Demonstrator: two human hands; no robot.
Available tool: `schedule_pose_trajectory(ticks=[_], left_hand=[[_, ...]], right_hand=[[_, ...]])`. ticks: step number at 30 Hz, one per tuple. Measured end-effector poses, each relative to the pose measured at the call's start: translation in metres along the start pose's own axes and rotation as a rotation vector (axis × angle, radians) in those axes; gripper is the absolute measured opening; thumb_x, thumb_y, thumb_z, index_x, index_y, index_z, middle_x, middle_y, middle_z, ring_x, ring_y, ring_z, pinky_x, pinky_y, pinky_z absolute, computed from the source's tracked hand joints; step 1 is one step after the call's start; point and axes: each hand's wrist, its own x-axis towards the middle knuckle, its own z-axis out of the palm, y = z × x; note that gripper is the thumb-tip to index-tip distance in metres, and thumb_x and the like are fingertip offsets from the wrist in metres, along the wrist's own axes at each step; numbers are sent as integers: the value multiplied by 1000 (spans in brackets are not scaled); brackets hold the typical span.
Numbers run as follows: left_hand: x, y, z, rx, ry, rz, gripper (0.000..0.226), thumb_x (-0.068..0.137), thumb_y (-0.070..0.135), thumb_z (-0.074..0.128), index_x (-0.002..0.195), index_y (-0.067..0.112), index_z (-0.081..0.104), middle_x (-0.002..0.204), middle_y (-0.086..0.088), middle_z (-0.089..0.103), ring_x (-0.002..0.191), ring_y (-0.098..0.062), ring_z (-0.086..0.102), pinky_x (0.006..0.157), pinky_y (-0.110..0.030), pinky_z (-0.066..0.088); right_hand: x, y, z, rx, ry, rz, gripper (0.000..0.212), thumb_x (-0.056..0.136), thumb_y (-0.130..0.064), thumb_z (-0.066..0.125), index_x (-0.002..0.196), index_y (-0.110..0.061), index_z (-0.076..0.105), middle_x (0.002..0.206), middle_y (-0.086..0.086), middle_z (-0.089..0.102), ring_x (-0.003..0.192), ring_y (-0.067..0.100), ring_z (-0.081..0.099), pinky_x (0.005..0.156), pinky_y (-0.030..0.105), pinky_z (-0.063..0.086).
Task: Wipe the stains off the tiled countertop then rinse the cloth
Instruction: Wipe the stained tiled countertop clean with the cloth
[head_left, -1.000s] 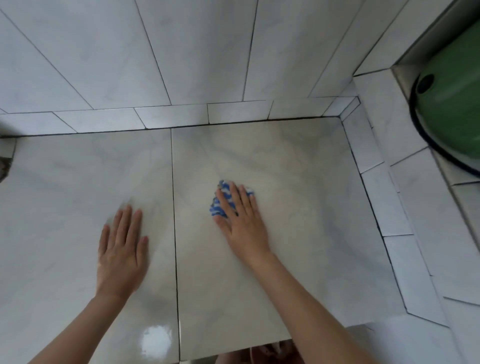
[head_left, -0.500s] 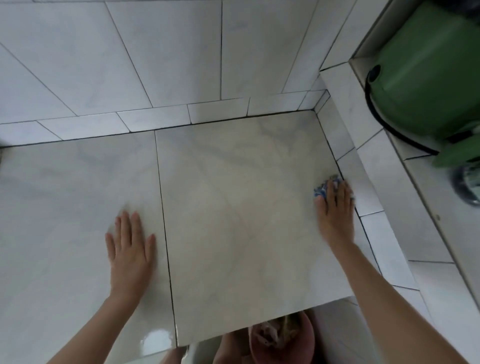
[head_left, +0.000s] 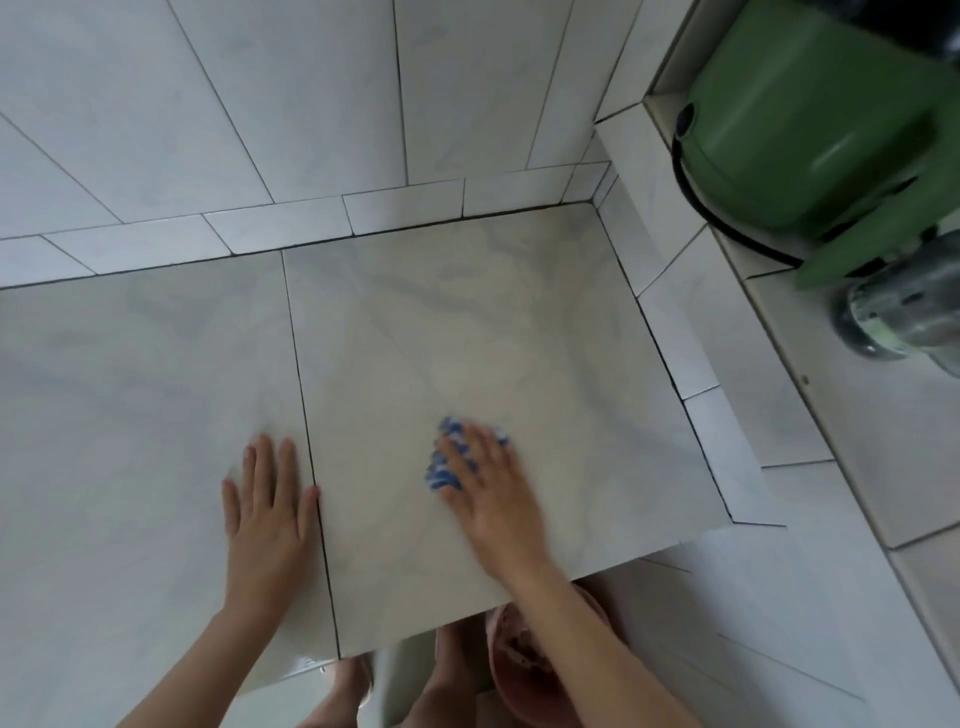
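Both hands lie flat on the tiled countertop (head_left: 130, 389). Just left of the dark grout line (head_left: 304, 395), the left hand (head_left: 267, 512) rests open, fingers straight, bracing. Right of that line, the right hand (head_left: 491, 488) presses the blue-and-white cloth (head_left: 445, 464) down under straight fingers. It's blurred, so probably mid-stroke. Wiping is the step in hand. Next comes sweeping the rest of the tile, then rinsing.

place: home kitchen or washroom | evidence: tiled countertop (head_left: 467, 338), white wall tiles (head_left: 311, 104), green container (head_left: 805, 130) on ledge (head_left: 857, 441)
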Motion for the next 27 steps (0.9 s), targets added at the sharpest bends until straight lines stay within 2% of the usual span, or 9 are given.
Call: schedule_pose_trajectory(ticks=[5,8,10,11,15,18,21,23,27], left_hand=[[-14,2,3,-7,-14,15,65,92,47,11,150,17,1,158,0,-5,145,-10,-10,115,-30,-15],[-15,0,3,-8,-20,23,66,92,47,11,150,17,3,158,-1,-4,145,-11,-8,115,-30,-14],[-17,0,2,-5,-22,30,67,91,48,11,150,16,5,158,-1,-2,145,-12,-7,115,-30,-14],[-18,1,2,-4,-23,32,67,91,48,11,150,16,5,158,-1,-2,145,-12,-7,115,-29,-14],[-20,2,1,-18,-26,15,68,90,49,10,150,17,5,158,1,-4,144,-10,-9,114,-27,-16],[-23,3,0,-27,-29,19,68,90,48,11,150,17,6,157,1,-5,144,-9,-10,113,-25,-17],[-29,1,0,-29,-42,32,69,89,49,10,150,18,5,157,1,-5,144,-8,-11,113,-24,-18],[-35,-2,0,-26,-54,46,69,89,51,9,150,19,3,158,1,-5,143,-7,-11,112,-23,-18],[-45,-8,1,-17,-71,59,68,89,51,10,149,20,1,157,2,-5,144,-7,-12,113,-24,-17]], right_hand=[[-22,111,-33,-53,-29,334,56,100,-45,9,146,-19,27,153,6,26,141,24,21,116,37,5],[-48,150,-48,-61,-37,480,67,95,-54,-6,148,-18,12,156,4,10,144,22,12,115,30,-7],[-65,156,-49,-27,-4,560,69,90,-59,-12,147,-22,1,158,3,2,145,15,0,114,25,-13],[-71,152,-48,-5,26,603,68,90,-58,-8,147,-22,0,158,4,3,145,16,-1,115,27,-11],[-76,108,-34,56,96,741,68,92,-50,2,149,-15,12,157,12,9,145,27,5,118,39,-1],[-77,56,-19,70,63,629,63,97,-51,0,148,-16,12,156,13,13,144,29,8,116,42,4],[-88,-2,-4,87,31,462,56,100,-47,9,150,-21,12,158,8,6,146,25,2,117,41,5],[-97,-29,3,71,10,374,55,101,-47,13,150,-21,13,158,7,9,146,23,4,116,40,7],[-105,-22,2,-26,-16,227,52,101,-45,15,149,-24,19,157,4,15,145,20,10,114,39,14]])
